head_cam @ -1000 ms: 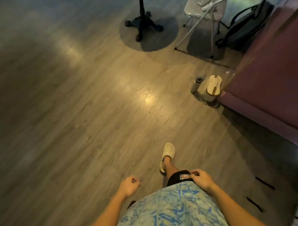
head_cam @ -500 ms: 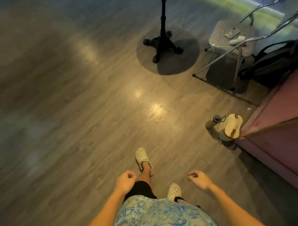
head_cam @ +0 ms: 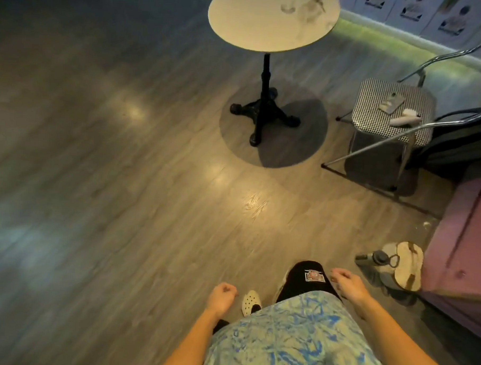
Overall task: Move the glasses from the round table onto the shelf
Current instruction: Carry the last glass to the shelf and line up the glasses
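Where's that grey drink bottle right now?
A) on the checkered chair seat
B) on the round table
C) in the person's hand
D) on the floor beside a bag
D: the bottle sits on the wooden floor, right beside the bag.

Open grey wood-plank floor [head_cam: 124, 177] from 9 to 12 o'clock, free up to pale round table [head_cam: 257, 25] on black iron pedestal at 12. At 2, chrome-framed chair with checkered seat [head_cam: 372, 105], near the table. At 3, mauve cabinet [head_cam: 463, 233], with grey bottle [head_cam: 372, 258] and beige bag [head_cam: 403, 269] at its foot, narrowing that side.
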